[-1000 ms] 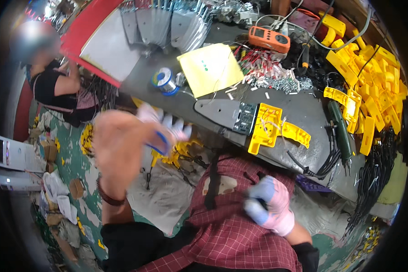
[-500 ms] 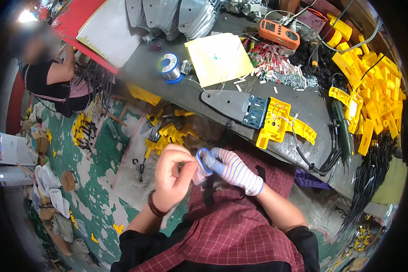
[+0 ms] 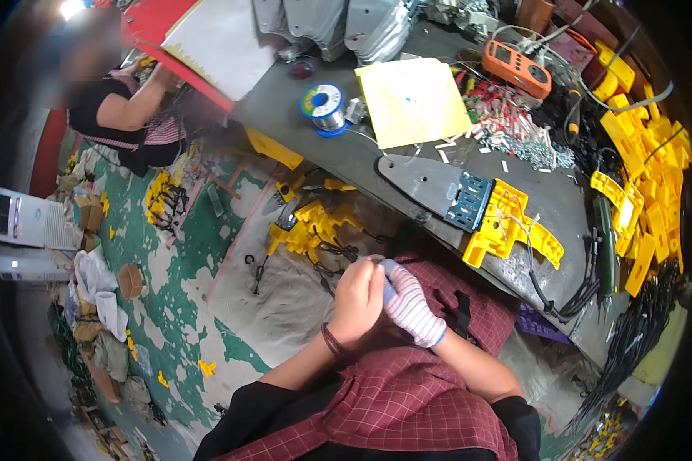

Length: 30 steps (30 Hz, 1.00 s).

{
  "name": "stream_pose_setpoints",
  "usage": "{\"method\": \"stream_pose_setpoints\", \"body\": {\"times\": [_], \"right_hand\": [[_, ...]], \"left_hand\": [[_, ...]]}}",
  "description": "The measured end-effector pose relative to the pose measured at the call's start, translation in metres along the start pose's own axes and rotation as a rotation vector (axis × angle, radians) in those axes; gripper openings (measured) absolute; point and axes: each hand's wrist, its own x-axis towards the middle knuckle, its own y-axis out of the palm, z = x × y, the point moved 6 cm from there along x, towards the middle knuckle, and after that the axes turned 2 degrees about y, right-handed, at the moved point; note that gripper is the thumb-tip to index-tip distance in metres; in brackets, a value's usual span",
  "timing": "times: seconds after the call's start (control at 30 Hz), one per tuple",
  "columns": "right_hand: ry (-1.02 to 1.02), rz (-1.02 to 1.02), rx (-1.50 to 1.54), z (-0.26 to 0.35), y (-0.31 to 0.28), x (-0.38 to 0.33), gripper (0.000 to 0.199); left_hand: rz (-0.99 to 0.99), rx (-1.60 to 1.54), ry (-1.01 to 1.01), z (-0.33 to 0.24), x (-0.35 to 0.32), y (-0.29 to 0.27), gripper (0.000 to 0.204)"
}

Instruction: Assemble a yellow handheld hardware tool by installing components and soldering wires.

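Observation:
In front of my apron, my two hands meet. My left hand (image 3: 357,301) is bare, with a dark bracelet at the wrist; its fingers are closed, the thumb lies along them, and whatever they hold is hidden. My right hand (image 3: 414,309) wears a striped knit glove with grey-blue fingertips and is closed against the left. The second glove, seen in its fingers in the earlier frame, is now hidden between the hands. Ahead on the bench lie a grey tapered plate (image 3: 419,187) and, joined to it, a yellow plastic housing half (image 3: 500,230) with thin wires.
The dark bench (image 3: 550,246) holds a solder spool (image 3: 324,109), yellow sheet (image 3: 411,100), orange meter (image 3: 517,67), green-handled tool (image 3: 604,238) and heaped yellow housings (image 3: 653,184). More yellow parts (image 3: 307,230) lie below its edge. A co-worker (image 3: 123,107) sits at far left.
Both hands have moved right and come together. The blue-rimmed glove between them has gone out of sight. The view has shifted, so the bench appears farther right.

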Motion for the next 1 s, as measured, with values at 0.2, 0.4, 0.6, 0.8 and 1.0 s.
{"method": "stream_pose_setpoints", "body": {"times": [0.2,0.4,0.6,0.8,1.0], "right_hand": [[0.228,0.007,0.393,0.022,-0.002,0.005,0.015],[0.017,0.141,0.142,0.017,0.005,0.001,0.017],[0.016,0.210,0.058,0.033,0.008,0.006,0.016],[0.253,0.308,0.319,0.034,0.012,0.002,0.017],[-0.083,0.364,-0.289,0.025,0.018,0.000,0.019]], "left_hand": [[0.116,0.135,-0.017,0.032,-0.006,-0.005,0.022],[0.681,0.142,-0.174,0.076,-0.011,0.003,0.043],[0.367,-1.385,-0.697,0.064,0.021,-0.004,0.047],[-0.019,-1.579,-0.602,0.097,0.025,0.038,0.041],[-0.192,-0.859,-0.691,0.153,-0.006,0.068,0.038]]}}
